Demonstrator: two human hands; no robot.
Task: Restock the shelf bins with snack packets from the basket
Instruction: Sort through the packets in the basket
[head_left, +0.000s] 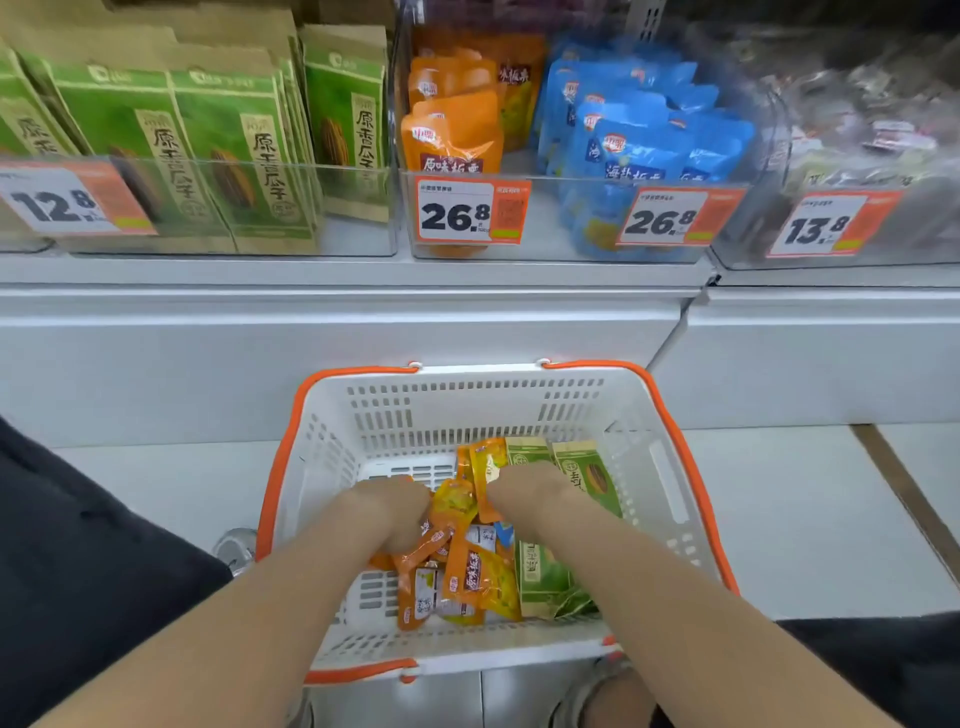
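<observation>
Left hand (389, 512) and right hand (524, 488) reach into the basket (670, 467), each grip bunching orange packets (467, 571). Likely bound for the shelf bin (545, 228).

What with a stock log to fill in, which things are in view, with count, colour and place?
basket: one, white with orange rim, on the floor below the shelf
orange packets: several, orange, basket middle
green packets: about three, green, basket right side
seed packs: many, green and tan, shelf far left
orange pouches: several, orange, shelf centre left
blue pouches: many, blue, shelf centre right
dark packets: count unclear, blurred, shelf far right
price tags: four, white and orange, shelf front
left hand: one, gripping orange packets
right hand: one, gripping an orange packet
</observation>
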